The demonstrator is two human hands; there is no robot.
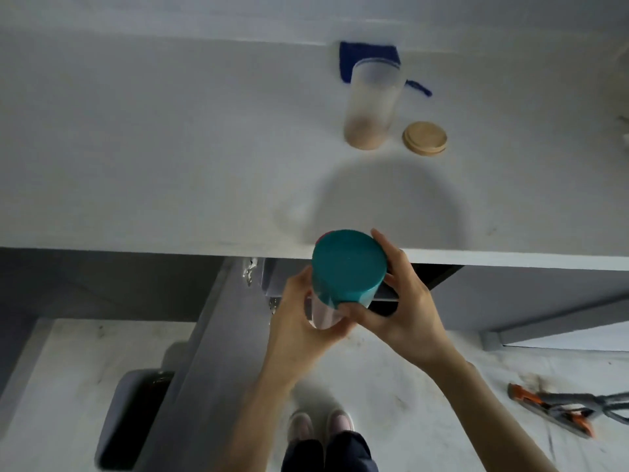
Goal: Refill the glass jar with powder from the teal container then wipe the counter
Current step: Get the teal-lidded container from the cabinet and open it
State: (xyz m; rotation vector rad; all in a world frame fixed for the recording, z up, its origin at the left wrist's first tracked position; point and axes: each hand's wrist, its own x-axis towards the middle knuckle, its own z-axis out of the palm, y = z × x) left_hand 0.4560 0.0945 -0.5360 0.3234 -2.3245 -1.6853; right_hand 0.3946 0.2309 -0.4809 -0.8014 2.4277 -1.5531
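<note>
The teal container [347, 267] has a teal lid on top and a clear body below, and I hold it in the air at the counter's front edge. My left hand [303, 315] wraps the clear body from the left. My right hand [398, 301] grips the teal lid from the right. Far back on the white counter [170, 148] stands the frosted glass jar [371, 103], open, with a little tan powder at its bottom. Its round wooden lid [424, 137] lies flat just to the right. A blue cloth [350, 59] lies behind the jar, partly hidden by it.
Below the counter edge I see the pale floor, my two shoes [321, 424], a dark bin [136, 417] at the lower left and an orange and grey tool [558, 407] on the floor at the right. A grey support [204, 335] runs down under the counter.
</note>
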